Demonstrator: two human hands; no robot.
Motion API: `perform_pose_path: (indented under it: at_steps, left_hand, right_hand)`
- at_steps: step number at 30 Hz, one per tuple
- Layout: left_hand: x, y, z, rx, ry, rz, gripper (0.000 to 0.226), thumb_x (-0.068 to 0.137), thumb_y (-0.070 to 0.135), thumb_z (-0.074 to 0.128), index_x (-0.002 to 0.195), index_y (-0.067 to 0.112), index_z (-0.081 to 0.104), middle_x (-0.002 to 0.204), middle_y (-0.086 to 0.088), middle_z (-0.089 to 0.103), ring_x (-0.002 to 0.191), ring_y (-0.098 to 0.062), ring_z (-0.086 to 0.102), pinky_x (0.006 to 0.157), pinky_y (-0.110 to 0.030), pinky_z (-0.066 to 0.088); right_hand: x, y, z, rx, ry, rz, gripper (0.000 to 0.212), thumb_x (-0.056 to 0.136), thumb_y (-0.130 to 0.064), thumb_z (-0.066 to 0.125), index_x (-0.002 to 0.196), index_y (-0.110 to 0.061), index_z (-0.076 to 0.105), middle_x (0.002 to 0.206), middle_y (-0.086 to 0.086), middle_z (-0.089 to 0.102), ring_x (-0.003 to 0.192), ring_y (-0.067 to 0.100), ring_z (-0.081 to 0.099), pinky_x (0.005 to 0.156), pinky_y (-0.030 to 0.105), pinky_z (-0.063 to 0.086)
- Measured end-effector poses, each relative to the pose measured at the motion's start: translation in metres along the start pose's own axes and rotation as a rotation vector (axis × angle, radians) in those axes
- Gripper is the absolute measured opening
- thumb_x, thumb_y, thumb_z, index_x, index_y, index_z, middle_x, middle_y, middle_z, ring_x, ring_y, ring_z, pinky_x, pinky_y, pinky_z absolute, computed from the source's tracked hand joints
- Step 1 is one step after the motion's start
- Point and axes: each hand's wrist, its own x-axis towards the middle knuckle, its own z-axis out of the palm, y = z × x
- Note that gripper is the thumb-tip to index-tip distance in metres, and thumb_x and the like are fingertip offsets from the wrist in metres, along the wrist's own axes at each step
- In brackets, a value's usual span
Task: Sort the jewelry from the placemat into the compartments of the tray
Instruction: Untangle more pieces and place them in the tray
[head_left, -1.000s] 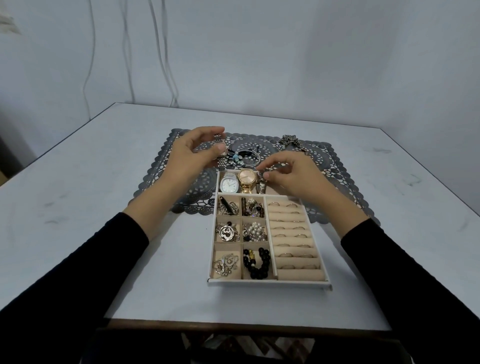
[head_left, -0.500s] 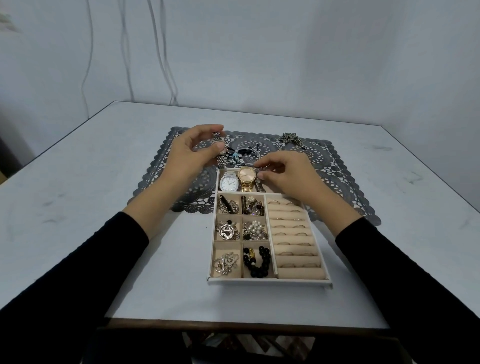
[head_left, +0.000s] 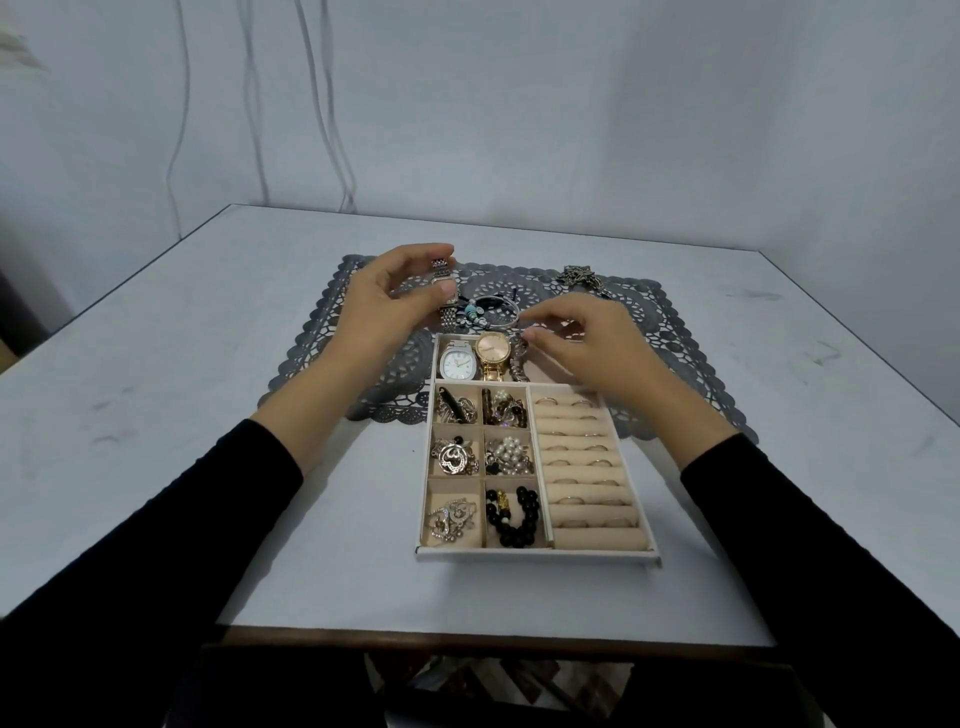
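**Watch held ready while the long compartment is tidied**

The left hand (head_left: 379, 306) pinches a silver watch (head_left: 448, 291) between thumb and fingertips. It holds the watch up off the placemat (head_left: 675, 332) with the strap hanging straight down. Carried this way the strap stays untangled, and the watch can be lowered lengthwise into the tray (head_left: 540, 559).

The right hand (head_left: 592, 348) hovers over the long compartment at the tray's far end, directly below its fingers. Its thumb and forefinger are drawn close together at the top of a dark band (head_left: 519, 364) lying there. The view is too small to show whether they actually grip the band or only nudge it. My guess is that the band is being pushed aside to make room.

On the left-hand side of that band, a white-faced watch (head_left: 458, 364) and a gold watch (head_left: 493, 351) already lie side by side. This looks like the slot kept for long pieces, so the silver watch most likely goes there too.

Between the two hands, a little beyond them, a cluster of bangles (head_left: 488, 312) waits on the placemat. A necklace (head_left: 582, 275) lies farther out, past the right hand's knuckles. Nearer the wrists, the small square compartments are filled and the ring rolls (head_left: 582, 467) carry rings, so little remains to sort. The tray sits half on the placemat and half on the tabletop (head_left: 208, 415).
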Motion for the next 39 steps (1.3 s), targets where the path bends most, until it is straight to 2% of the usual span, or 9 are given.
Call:
perform_pose_path:
  at_steps: [6, 9, 12, 18, 22, 27, 31, 35, 39]
  left_hand:
    - [-0.003, 0.010, 0.017, -0.032, -0.032, 0.013, 0.035, 0.085, 0.004, 0.072, 0.117, 0.018, 0.066, 0.115, 0.001, 0.070, 0.084, -0.013, 0.069, 0.073, -0.029, 0.060]
    - [-0.005, 0.012, 0.030, -0.071, -0.068, 0.003, 0.036, 0.085, 0.003, 0.071, 0.118, 0.016, 0.066, 0.118, -0.004, 0.069, 0.084, -0.013, 0.067, 0.071, -0.028, 0.059]
    - [-0.005, 0.011, 0.043, -0.079, -0.133, -0.002, 0.035, 0.084, 0.004, 0.073, 0.115, 0.019, 0.068, 0.120, -0.008, 0.068, 0.090, -0.017, 0.068, 0.073, -0.028, 0.058]
    - [-0.003, 0.009, 0.069, 0.017, -0.301, -0.037, 0.034, 0.083, 0.007, 0.074, 0.111, 0.024, 0.068, 0.120, -0.007, 0.067, 0.098, -0.018, 0.068, 0.081, -0.034, 0.059]
    - [-0.002, 0.007, 0.079, 0.070, -0.343, -0.013, 0.033, 0.081, 0.004, 0.075, 0.104, 0.027, 0.069, 0.110, 0.007, 0.070, 0.105, 0.002, 0.061, 0.077, -0.024, 0.056]
    - [0.001, 0.001, 0.077, 0.176, -0.383, -0.060, 0.033, 0.079, 0.008, 0.078, 0.104, 0.029, 0.071, 0.117, -0.004, 0.067, 0.103, -0.006, 0.062, 0.077, -0.024, 0.057]
    - [-0.002, 0.001, 0.075, 0.349, -0.401, -0.028, 0.031, 0.077, 0.011, 0.080, 0.105, 0.023, 0.071, 0.109, 0.004, 0.070, 0.101, -0.003, 0.062, 0.081, -0.016, 0.049]
    - [-0.009, 0.003, 0.077, 0.418, -0.437, -0.061, 0.029, 0.078, 0.010, 0.080, 0.103, 0.024, 0.070, 0.104, 0.014, 0.068, 0.068, 0.003, 0.063, 0.069, -0.021, 0.056]
    - [-0.013, 0.003, 0.079, 0.468, -0.429, -0.008, 0.029, 0.078, 0.012, 0.080, 0.102, 0.026, 0.071, 0.104, 0.019, 0.068, 0.086, -0.009, 0.068, 0.080, -0.030, 0.059]
  right_hand:
    - [-0.014, 0.022, -0.019, 0.007, 0.065, 0.089, 0.035, 0.094, -0.026, 0.058, 0.129, -0.020, 0.058, 0.129, -0.005, 0.060, 0.116, 0.009, 0.054, 0.099, 0.026, 0.041]
    - [-0.022, 0.040, -0.025, -0.175, 0.019, 0.136, 0.042, 0.096, -0.026, 0.054, 0.137, -0.017, 0.049, 0.135, 0.000, 0.055, 0.122, 0.013, 0.049, 0.092, 0.016, 0.030]
    - [-0.029, 0.056, -0.025, -0.263, -0.032, 0.182, 0.045, 0.098, -0.028, 0.050, 0.140, -0.014, 0.045, 0.133, 0.005, 0.054, 0.124, 0.022, 0.048, 0.091, 0.021, 0.031]
    - [-0.037, 0.075, -0.026, -0.353, -0.121, 0.218, 0.053, 0.100, -0.038, 0.042, 0.143, -0.009, 0.039, 0.151, 0.011, 0.036, 0.142, 0.021, 0.028, 0.114, 0.034, 0.023]
    - [-0.037, 0.081, -0.025, -0.351, -0.125, 0.199, 0.055, 0.099, -0.042, 0.040, 0.143, -0.010, 0.039, 0.151, 0.011, 0.037, 0.143, 0.020, 0.026, 0.116, 0.037, 0.023]
    - [-0.035, 0.082, -0.024, -0.358, -0.119, 0.191, 0.055, 0.099, -0.042, 0.040, 0.143, -0.010, 0.039, 0.151, 0.012, 0.036, 0.142, 0.022, 0.027, 0.116, 0.039, 0.023]
    - [-0.035, 0.083, -0.023, -0.345, -0.122, 0.196, 0.054, 0.099, -0.041, 0.040, 0.143, -0.010, 0.038, 0.152, 0.012, 0.035, 0.143, 0.023, 0.026, 0.116, 0.042, 0.023]
    - [-0.036, 0.082, -0.023, -0.349, -0.125, 0.203, 0.055, 0.099, -0.042, 0.040, 0.143, -0.010, 0.038, 0.152, 0.011, 0.035, 0.143, 0.024, 0.025, 0.116, 0.042, 0.023]
    - [-0.036, 0.079, -0.024, -0.344, -0.129, 0.204, 0.054, 0.099, -0.040, 0.040, 0.143, -0.009, 0.038, 0.152, 0.011, 0.035, 0.143, 0.023, 0.026, 0.116, 0.041, 0.023]
